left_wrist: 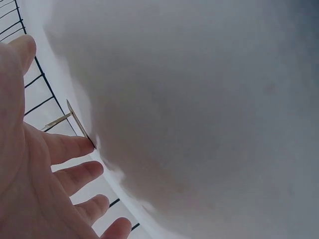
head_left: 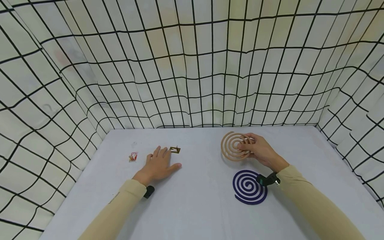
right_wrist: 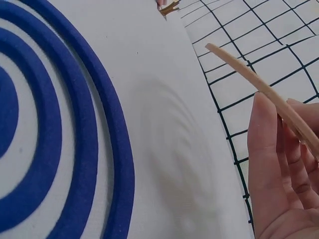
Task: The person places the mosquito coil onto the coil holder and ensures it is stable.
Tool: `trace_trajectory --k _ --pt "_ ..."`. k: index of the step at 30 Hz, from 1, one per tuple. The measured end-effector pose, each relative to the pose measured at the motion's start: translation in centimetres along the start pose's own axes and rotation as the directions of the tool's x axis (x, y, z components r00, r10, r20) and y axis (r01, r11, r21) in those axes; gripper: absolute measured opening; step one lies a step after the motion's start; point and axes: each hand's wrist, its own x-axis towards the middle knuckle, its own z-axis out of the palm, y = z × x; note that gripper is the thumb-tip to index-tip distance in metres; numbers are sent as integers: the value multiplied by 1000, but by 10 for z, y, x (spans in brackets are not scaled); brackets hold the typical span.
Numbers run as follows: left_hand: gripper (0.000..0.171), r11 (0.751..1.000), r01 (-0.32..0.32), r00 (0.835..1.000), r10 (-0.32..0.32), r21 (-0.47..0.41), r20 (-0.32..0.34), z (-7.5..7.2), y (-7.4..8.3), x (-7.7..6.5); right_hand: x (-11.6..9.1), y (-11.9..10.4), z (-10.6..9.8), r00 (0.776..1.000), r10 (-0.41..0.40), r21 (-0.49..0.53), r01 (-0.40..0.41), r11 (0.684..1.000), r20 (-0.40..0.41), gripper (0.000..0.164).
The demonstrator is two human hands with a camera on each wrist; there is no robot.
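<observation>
In the head view, my right hand pinches a tan mosquito coil near its middle, thumb on the near face. The right wrist view catches this coil almost edge-on, raised over the table with its shadow below. A dark blue mosquito coil lies flat on the cloth, partly under my right wrist strap. My left hand is spread palm down on the table at left. Its index fingertip meets the edge of a small gold metal coil stand, whose raised prong shows in the left wrist view.
A small red and white packet lies left of my left hand. White cloth covers the table. A white wall with a black grid encloses the back and both sides.
</observation>
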Motion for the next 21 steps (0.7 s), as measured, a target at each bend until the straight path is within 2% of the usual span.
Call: trace_trajectory --k 21 --pt "87 1000 -7 1000 7 1 7 0 13 2 7 -4 10 1000 7 30 -7 1000 -11 60"
